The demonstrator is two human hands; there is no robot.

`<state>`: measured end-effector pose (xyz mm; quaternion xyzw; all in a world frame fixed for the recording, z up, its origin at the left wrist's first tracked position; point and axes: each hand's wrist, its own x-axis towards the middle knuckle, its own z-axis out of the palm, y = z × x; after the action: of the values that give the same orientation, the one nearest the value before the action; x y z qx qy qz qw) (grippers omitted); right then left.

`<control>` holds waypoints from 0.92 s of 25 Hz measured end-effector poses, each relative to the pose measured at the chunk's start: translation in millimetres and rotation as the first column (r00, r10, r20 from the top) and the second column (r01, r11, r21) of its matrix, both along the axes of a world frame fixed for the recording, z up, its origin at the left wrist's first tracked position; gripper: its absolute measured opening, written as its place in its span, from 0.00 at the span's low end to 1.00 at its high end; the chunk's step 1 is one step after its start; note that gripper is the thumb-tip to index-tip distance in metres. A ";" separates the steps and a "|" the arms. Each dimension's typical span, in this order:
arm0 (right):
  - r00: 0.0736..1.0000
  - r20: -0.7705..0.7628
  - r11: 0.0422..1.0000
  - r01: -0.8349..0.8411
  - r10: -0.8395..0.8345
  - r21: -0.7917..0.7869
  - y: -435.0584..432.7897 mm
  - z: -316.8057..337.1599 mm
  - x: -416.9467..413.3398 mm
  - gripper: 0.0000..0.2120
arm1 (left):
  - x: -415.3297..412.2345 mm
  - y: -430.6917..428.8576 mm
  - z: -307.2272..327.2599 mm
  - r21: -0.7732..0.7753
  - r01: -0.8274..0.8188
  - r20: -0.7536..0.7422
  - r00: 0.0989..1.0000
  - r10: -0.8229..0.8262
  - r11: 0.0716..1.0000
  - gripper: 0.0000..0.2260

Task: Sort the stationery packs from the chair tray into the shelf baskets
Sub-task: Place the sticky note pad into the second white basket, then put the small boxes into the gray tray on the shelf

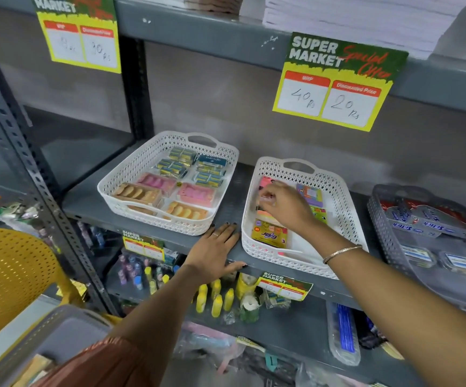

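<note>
Placing: the right hand (283,203) reaches into the middle white basket (349,219), fingers pinched on a pink sticky-note pack (265,182) at the basket's back-left corner.
Left hand: the left hand (215,254) lies flat and open on the shelf edge (153,233), holding nothing, between the two white baskets.
Sorted so far: eraser packs fill the left basket (120,177); note packs line the middle one.
Source: the grey tray (67,331) sits low left by the yellow chair (8,275).
Advice: set the pack flat beside its like, edges squared, before letting go.
</note>
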<state>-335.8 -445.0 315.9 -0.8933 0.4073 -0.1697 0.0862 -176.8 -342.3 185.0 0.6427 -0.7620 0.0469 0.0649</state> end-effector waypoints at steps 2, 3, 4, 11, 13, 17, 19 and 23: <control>0.992 0.120 0.999 -0.039 0.043 -0.039 14.4 20.5 23.8 0.07 | -1.3 0.0 2.6 0.039 -0.007 0.015 1.000 0.006 0.999 0.35; 0.984 0.158 0.996 -0.073 0.081 -0.054 22.5 30.1 37.2 0.06 | -2.5 -0.4 5.6 0.049 -0.006 0.014 1.000 0.005 0.999 0.35; 0.973 0.191 0.990 -0.121 0.132 -0.067 31.9 38.2 51.9 0.06 | -3.0 1.0 8.7 0.051 -0.008 -0.006 1.000 0.008 0.999 0.34; 0.817 0.309 0.870 -0.486 0.487 -0.086 119.7 41.0 164.5 0.06 | 22.7 116.0 -27.4 -0.076 -0.255 -0.060 0.966 0.251 0.964 0.27; 0.770 0.304 0.817 -0.575 0.562 -0.053 150.3 16.3 194.8 0.05 | 46.3 170.6 -55.2 0.013 -0.406 -0.098 0.909 0.405 0.914 0.28; 0.690 0.216 0.687 -0.720 0.691 0.098 208.9 -70.9 253.1 0.06 | 85.9 281.8 -112.4 0.245 -0.687 -0.088 0.686 0.722 0.684 0.32; 0.654 0.095 0.629 -0.751 0.750 0.200 233.7 -130.6 276.0 0.08 | 93.9 326.9 -145.1 0.343 -0.746 -0.079 0.583 0.808 0.571 0.32; 0.508 -0.126 0.506 -0.738 0.852 0.447 280.7 -254.9 296.7 0.14 | 96.7 395.6 -213.3 0.506 -0.758 -0.020 0.467 0.884 0.412 0.37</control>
<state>-39.1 -164.3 61.0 -0.9644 -0.0268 0.1148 0.2368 -80.1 53.3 -28.3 0.9307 -0.3132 -0.1889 -0.0011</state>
